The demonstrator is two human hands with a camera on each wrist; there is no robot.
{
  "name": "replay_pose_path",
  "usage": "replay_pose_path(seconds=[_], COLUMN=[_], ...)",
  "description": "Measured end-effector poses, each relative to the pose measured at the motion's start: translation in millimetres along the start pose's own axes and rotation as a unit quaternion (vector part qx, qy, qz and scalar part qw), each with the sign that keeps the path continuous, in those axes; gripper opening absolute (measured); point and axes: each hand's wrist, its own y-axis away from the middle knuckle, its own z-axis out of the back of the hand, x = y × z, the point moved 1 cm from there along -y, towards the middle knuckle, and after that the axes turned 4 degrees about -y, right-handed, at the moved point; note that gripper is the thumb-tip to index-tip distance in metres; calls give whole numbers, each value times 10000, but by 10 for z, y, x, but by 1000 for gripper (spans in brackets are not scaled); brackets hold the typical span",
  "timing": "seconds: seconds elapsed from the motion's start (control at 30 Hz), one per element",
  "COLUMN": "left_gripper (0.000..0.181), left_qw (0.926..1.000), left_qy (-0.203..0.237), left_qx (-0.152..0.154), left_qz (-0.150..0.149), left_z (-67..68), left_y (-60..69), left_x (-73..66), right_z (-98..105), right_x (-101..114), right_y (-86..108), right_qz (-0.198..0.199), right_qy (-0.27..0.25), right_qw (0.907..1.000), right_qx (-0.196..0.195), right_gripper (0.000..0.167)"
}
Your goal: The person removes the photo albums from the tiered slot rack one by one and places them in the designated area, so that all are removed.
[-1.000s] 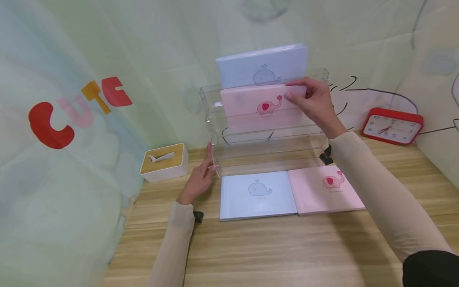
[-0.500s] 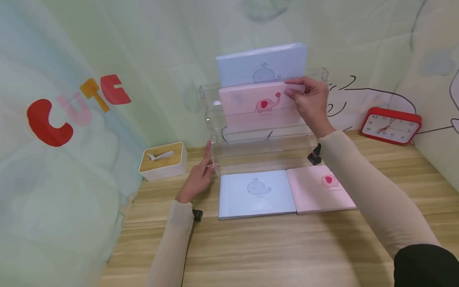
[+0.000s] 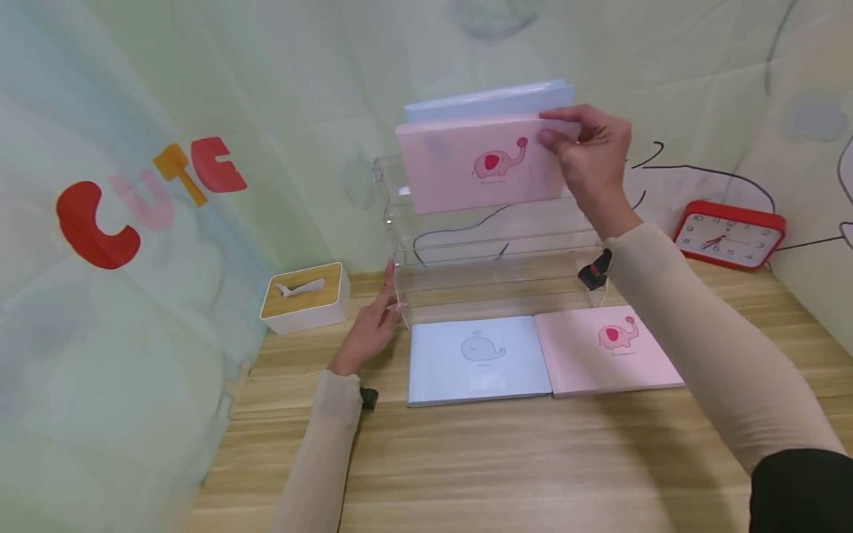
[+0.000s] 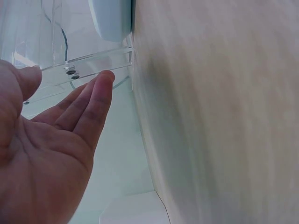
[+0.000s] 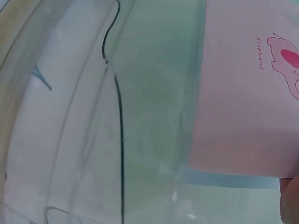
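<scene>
Twist risk

The bench (image 3: 500, 459) is bearing the rack (image 3: 486, 275); at its upper tiers the upper pink book (image 3: 449, 174) is hanging. The left grip (image 3: 369, 329) is lying straight-fingered at the rack's side; the right grip (image 3: 595, 148) is pinching the book's corner, so slackening could be letting it twist

Right hand (image 3: 598, 157) pinching pink book (image 3: 446, 166), blue book (image 3: 486, 105) behind
</scene>
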Motion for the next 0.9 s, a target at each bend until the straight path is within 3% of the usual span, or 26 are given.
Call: replay_pose_path(seconds=[0.3, 0.9], left_gripper=[83, 84], left_qw=[10000, 9999], left_qy=[33, 118], left_qx=[4, 35], left_qz=[50, 65], left_z=[-18, -15], left_y=[-24, -43], left_x=[32, 3], right_z=[17, 162], right_x=[200, 262], right_y=[53, 595], right_qz=[-31, -394], right_qy=[-140, 101], right_qw=[9998, 9990], right_qx=[144, 161], right_gripper=[18, 21])
